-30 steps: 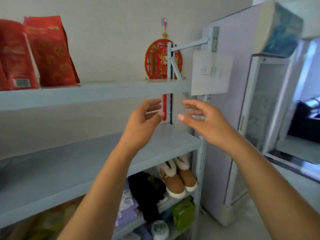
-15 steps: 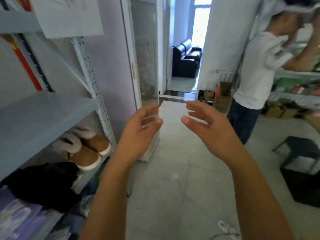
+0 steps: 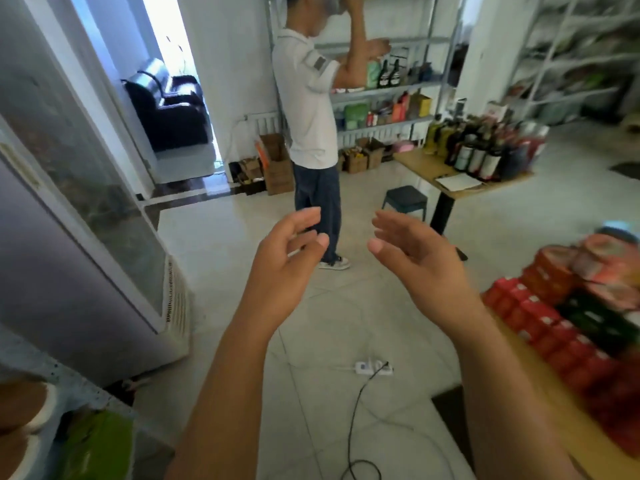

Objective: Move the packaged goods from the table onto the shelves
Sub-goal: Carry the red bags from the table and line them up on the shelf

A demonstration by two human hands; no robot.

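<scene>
Both hands are raised mid-frame over the tiled floor, palms facing each other and apart: left hand [image 3: 287, 258] has its fingers loosely curled with the thumb near the forefinger and grips nothing, while right hand [image 3: 419, 261] has its fingers nearly straight, slightly spread, and is also empty. The packaged goods [image 3: 540, 317], red boxes with darker and pink packs behind, are stacked on the wooden table [image 3: 568, 420] at the right edge, untouched. At upper centre a person in a white shirt [image 3: 308, 98] reaches up at stocked metal shelves [image 3: 388, 88], and a power strip [image 3: 374, 368] lies on the floor at lower centre.
</scene>
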